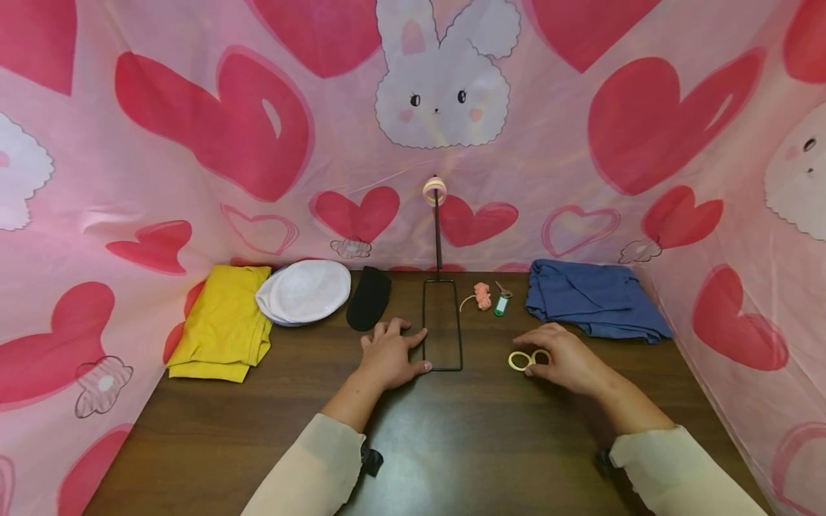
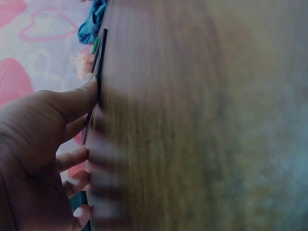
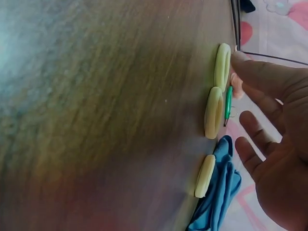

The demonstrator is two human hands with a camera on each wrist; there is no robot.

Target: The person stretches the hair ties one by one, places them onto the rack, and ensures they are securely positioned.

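A black wire stand has a flat rectangular base (image 1: pixel 442 367) on the brown table (image 1: pixel 452 444) and an upright rod carrying a yellow ring (image 1: pixel 435 190) at its top. My left hand (image 1: pixel 413 347) lies flat on the table, its thumb (image 2: pixel 82 98) pressed against the left side of the base wire (image 2: pixel 100 62). Right of the stand, my right hand (image 1: pixel 548 355) hovers low with relaxed fingers over loose yellow rings (image 1: pixel 519 360). The right wrist view shows three rings (image 3: pixel 214 112) on the wood, the thumb (image 3: pixel 250 65) touching the one nearest the base.
Along the back lie a folded yellow cloth (image 1: pixel 222 322), a white cap (image 1: pixel 305 290), a black sock (image 1: pixel 369 297), a pink cord bundle (image 1: pixel 482 295), a green key tag (image 1: pixel 501 304) and a folded blue cloth (image 1: pixel 594 297). Pink heart-print fabric walls three sides.
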